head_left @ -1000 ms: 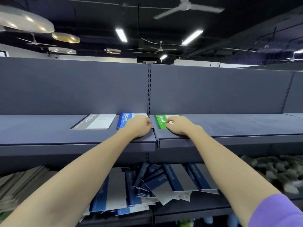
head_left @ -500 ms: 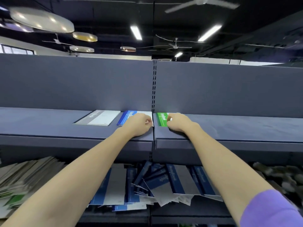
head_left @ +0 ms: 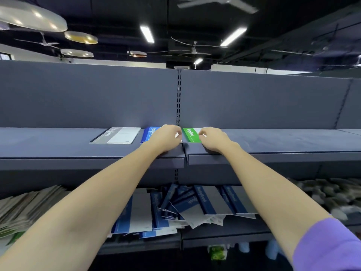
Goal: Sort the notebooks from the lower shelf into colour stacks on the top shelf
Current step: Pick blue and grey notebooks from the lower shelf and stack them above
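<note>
Head view showed my left hand (head_left: 167, 136) curled on the blue notebook (head_left: 149, 133) and my right hand (head_left: 212, 138) on the green notebook (head_left: 190, 134), both on the top shelf (head_left: 58, 147), long axes pointing away from me; the unsorted pile (head_left: 185, 208) lay below.

Dark shop ceiling above, clutter at the edges.
Lit tube lights (head_left: 147, 34), round hanging lamps (head_left: 81, 37), a ceiling fan (head_left: 218, 1); blurred grey heap (head_left: 330, 194) lower right; fanned paper pile (head_left: 25, 208) lower left; green packet (head_left: 217, 252) below.
</note>
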`<action>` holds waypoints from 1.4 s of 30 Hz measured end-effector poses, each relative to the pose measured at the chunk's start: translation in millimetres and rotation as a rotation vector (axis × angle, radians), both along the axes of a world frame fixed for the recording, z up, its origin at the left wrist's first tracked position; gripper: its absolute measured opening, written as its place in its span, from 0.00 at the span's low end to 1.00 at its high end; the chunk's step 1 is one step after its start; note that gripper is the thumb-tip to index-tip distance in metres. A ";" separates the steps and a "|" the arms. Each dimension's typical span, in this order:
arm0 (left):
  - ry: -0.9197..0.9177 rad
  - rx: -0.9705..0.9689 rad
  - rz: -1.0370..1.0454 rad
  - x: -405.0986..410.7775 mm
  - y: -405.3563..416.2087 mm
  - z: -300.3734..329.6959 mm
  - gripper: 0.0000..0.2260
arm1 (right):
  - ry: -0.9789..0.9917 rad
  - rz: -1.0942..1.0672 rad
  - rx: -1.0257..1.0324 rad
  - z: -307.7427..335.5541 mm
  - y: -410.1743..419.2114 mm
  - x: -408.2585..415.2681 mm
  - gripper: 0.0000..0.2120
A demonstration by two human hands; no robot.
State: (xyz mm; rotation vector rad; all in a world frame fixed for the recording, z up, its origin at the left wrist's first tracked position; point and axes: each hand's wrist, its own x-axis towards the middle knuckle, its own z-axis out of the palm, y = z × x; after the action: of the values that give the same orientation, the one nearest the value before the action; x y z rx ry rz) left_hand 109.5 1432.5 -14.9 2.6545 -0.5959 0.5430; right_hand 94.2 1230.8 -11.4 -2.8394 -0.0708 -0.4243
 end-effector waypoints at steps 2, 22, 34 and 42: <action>-0.014 -0.016 -0.058 -10.5 -2.3 6.6 0.10 | -0.031 -0.037 0.049 0.5 1.2 -12.4 0.16; -0.067 0.374 -0.409 -101.1 121.7 -146.4 0.12 | 0.009 -0.180 0.281 -148.4 145.9 -125.8 0.09; 0.366 0.259 -0.093 -71.6 223.3 -245.2 0.18 | 0.349 -0.012 0.216 -242.7 214.8 -93.5 0.21; 0.416 0.281 -0.076 -65.2 175.4 -261.1 0.23 | 0.327 -0.062 0.140 -264.1 175.2 -72.4 0.21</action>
State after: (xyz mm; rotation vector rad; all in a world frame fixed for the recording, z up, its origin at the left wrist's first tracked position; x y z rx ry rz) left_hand 44.3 1607.9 -276.0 2.8662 -0.6786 -0.1294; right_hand 21.8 1406.0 -275.5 -2.7369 0.1068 0.0267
